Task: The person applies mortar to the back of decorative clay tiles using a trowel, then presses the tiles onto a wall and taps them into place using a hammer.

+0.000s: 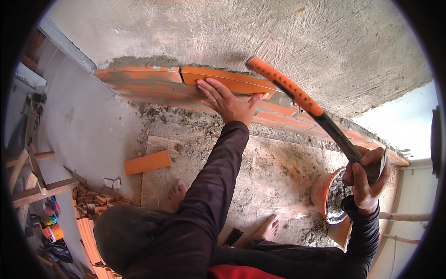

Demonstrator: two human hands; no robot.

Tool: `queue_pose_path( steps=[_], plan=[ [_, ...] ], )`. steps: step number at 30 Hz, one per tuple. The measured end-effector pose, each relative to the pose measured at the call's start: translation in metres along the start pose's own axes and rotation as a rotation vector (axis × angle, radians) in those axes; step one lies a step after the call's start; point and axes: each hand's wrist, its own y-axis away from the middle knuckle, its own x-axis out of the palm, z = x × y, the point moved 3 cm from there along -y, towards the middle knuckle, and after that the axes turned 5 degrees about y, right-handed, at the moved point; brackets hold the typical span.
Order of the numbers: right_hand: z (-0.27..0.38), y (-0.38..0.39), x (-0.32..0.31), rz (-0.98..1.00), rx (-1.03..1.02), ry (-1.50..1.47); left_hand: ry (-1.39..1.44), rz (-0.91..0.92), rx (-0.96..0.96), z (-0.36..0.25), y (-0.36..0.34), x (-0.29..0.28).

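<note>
Presumably, bricklaying, bedding step in progress.
Low wall [281, 119]: mortared, masonry. Hand tool [318, 110]: orange grip pointing up and left, right hand [369, 181] closed round its other end. Left hand [232, 103]: fingers spread wide on one orange brick [241, 83], located at the wall's top edge. Next move apparently calls for measured, levelling taps.

Rough timbers [44, 192] lean and cross to your left, along a smooth grey floor [86, 121], with an orange container [56, 232] below them. Broken brick pieces [95, 201] lie heaped on your left side, above ribbed terracotta blocks [86, 232]. On your right, two slim poles [404, 216] stretch before a pale surface [416, 191].
</note>
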Motion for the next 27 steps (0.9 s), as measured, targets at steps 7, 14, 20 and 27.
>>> queue_pose_path(
  steps=[7,14,20,27],
  plan=[
    [-0.003,-0.002,0.017,-0.014,-0.182,-0.014,0.008,0.002,0.001,0.002,-0.001,0.002],
    [-0.013,-0.002,0.019,-0.078,-0.193,-0.089,-0.001,0.001,0.027,0.003,0.001,0.004],
    [-0.017,-0.004,0.016,-0.050,-0.189,-0.004,0.003,-0.002,0.034,0.005,0.002,0.006],
    [-0.013,-0.008,0.020,-0.043,-0.085,0.004,-0.003,0.010,0.013,0.004,-0.001,0.002]
  ],
)
